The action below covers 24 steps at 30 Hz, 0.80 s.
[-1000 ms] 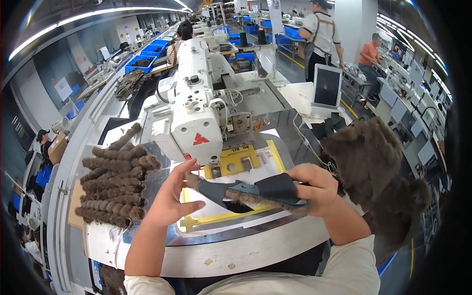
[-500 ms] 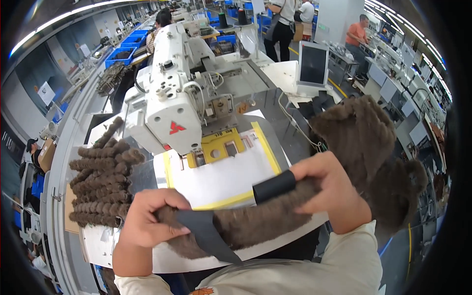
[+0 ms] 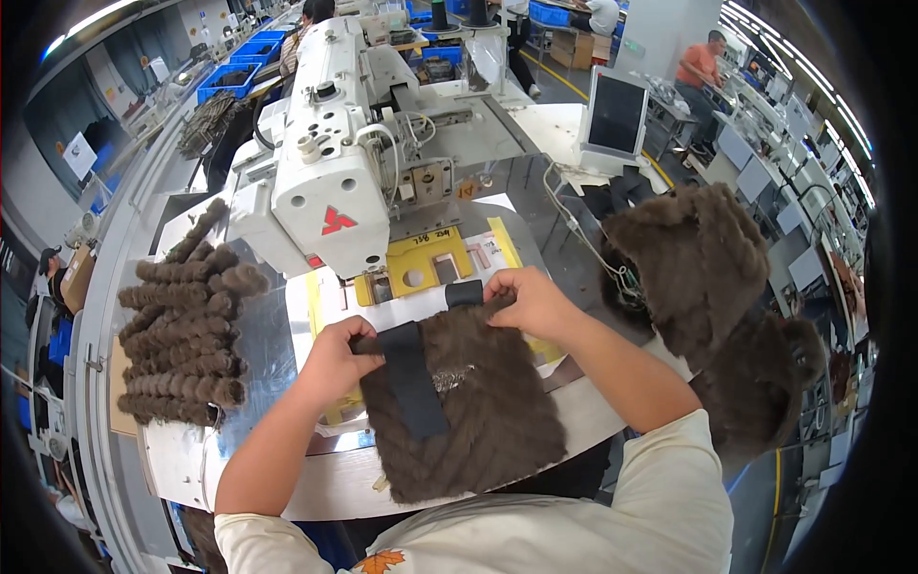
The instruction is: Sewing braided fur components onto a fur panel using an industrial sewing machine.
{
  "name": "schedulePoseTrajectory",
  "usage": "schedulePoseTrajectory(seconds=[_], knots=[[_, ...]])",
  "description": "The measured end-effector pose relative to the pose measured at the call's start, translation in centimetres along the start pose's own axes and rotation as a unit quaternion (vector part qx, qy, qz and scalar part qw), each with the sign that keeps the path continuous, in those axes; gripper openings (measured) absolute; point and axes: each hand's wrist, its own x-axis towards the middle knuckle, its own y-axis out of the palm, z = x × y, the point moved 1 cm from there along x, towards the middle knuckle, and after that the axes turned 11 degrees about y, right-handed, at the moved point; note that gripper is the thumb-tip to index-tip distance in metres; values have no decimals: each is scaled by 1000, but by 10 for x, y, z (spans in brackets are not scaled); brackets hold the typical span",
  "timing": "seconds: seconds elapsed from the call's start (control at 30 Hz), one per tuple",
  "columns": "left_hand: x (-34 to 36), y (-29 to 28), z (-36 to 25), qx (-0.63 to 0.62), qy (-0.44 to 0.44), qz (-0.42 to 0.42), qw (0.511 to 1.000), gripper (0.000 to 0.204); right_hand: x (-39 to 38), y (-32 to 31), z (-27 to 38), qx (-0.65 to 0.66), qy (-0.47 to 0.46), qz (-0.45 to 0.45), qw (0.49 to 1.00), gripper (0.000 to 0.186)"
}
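A square brown fur piece (image 3: 497, 402) hangs spread out over the near edge of the white work table (image 3: 316, 483). My left hand (image 3: 335, 359) pinches its upper left corner, beside a long black fabric strip (image 3: 411, 383) that lies down across the fur. At the upper right corner my right hand (image 3: 526, 306) grips the fur, next to a short black strip (image 3: 466, 294) that sticks out past its top edge. A small shiny patch shows in the middle of the fur. Just beyond my hands sits a yellow clamp plate (image 3: 421, 268) under the white sewing machine (image 3: 335, 182).
Rolled brown fur strips (image 3: 186, 325) are piled at the left. More brown fur (image 3: 688, 258) lies at the right, near cables and a dark screen (image 3: 615, 115). Farther back are blue bins (image 3: 229, 81) and a person in an orange shirt (image 3: 701, 67).
Both hands have moved forward toward the machine and closer together. The fur, folded into a band before, now hangs down flat and wide.
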Motion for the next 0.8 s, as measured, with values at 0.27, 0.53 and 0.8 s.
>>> schedulePoseTrajectory(seconds=[0.27,0.53,0.8], knots=[[-9,4,8,55,-29,36,997,19,-3,1,-1,-160,25,-31,986,31],[10,18,-25,144,91,21,985,30,14,18,23,-121,68,12,990,32],[15,14,5,-29,57,-115,991,18,20,13,13,184,39,54,981,26]])
